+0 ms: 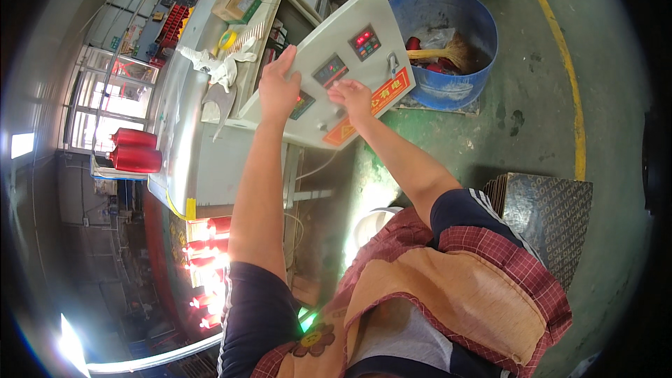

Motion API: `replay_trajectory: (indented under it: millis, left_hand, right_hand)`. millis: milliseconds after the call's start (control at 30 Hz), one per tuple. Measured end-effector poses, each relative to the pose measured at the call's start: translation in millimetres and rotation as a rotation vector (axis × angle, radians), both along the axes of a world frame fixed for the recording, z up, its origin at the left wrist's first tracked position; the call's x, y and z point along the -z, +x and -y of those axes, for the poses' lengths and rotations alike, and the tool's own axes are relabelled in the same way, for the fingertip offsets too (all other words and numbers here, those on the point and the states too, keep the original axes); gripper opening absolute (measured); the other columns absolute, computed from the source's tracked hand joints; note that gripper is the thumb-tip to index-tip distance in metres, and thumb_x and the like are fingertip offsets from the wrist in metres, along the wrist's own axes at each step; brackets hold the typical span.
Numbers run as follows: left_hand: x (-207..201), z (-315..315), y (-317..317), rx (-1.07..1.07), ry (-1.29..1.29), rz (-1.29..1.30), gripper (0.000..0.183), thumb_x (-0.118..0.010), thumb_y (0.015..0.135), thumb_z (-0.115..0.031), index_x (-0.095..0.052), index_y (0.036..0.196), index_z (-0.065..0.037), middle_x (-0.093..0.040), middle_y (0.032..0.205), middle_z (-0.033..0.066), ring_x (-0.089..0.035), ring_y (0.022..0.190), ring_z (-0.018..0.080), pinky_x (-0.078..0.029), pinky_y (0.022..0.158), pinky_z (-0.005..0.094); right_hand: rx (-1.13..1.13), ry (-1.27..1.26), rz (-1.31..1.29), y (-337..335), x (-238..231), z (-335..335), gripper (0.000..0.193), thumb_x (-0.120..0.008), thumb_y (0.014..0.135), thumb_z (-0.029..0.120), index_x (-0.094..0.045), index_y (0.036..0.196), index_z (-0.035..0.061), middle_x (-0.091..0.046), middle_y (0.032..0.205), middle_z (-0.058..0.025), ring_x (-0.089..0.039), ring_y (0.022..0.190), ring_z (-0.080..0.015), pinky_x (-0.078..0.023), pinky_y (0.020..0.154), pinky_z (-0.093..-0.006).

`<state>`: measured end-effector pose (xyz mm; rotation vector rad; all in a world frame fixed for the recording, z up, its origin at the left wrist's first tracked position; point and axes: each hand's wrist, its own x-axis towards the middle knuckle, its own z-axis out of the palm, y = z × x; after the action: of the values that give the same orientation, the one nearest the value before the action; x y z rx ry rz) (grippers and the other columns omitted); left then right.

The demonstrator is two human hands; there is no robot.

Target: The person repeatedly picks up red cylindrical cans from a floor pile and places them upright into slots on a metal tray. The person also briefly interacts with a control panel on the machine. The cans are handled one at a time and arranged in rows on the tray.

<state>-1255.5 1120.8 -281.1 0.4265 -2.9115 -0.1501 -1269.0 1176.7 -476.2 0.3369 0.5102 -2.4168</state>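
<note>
A pale control panel (364, 17) with small digital displays stands tilted in front of me, a red-orange warning label along its near edge. My left hand (281, 91) lies at the panel's left edge, fingers stretched out over the rim. Over the panel's middle, my right hand (353, 100) has its fingers loosely curled, the fingertips at the lower edge of the middle display (329, 70). Nothing shows in its grasp. Red digits glow on the far display (364, 43), and the nearest display (302, 105) is partly covered by my left hand.
Behind the panel, a blue tub (448, 87) holds a straw brush (455, 52). White gloves (222, 66), yellow tape (227, 39) and a cardboard box (235, 4) sit on the machine top. Red cylinders (136, 159) stand left; stacked boards (549, 213) lie right.
</note>
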Motion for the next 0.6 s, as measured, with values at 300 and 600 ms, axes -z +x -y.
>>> replay_trajectory:
  millis: [300, 600]
  left_hand:
    - [1.3, -0.7, 0.8, 0.008, 0.031, -0.012, 0.056, -0.06, 0.078, -0.006, -0.058, 0.133, -0.016, -0.057, 0.136, 0.0032, -0.052, 0.122, 0.0264, -0.04, 0.107, 0.0367]
    - [0.4, -0.6, 1.5, 0.021, 0.011, -0.006, 0.056, -0.062, 0.079, -0.005, -0.057, 0.134, -0.017, -0.057, 0.137, 0.0051, -0.051, 0.125, 0.0249, -0.038, 0.108, 0.0354]
  right_hand:
    - [-0.01, -0.003, 0.002, -0.5, 1.6, -1.6, 0.02, -0.071, 0.086, 0.009, -0.059, 0.094, -0.0055, -0.067, 0.089, -0.016, -0.07, 0.079, -0.0246, -0.06, 0.072, -0.0329]
    - [-0.01, 0.018, -0.049, -0.6, 0.2, -4.5, 0.024, -0.072, 0.086, 0.012, -0.06, 0.097, -0.0062, -0.068, 0.09, -0.0161, -0.07, 0.079, -0.0245, -0.059, 0.075, -0.034]
